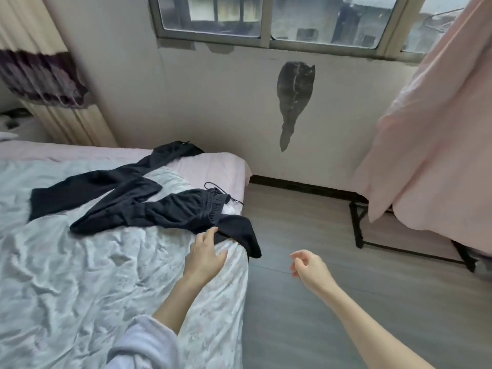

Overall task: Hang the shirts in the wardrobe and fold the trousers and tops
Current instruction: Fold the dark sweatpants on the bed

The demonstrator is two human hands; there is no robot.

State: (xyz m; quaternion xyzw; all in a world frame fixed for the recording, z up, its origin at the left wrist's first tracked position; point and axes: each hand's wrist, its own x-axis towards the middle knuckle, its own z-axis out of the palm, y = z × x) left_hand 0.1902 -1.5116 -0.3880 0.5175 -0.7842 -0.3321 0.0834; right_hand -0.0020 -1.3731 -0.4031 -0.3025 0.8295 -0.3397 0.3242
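Her left hand [205,255] reaches, fingers relaxed, touching the crumpled black drawstring trousers [149,206] sprawled unfolded on the pale bed [80,262], probably to fold them, while the right hand [308,267] hovers loosely curled, holding nothing.

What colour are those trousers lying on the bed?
The trousers are black or very dark navy, plain with no pattern, seen best in the head view.
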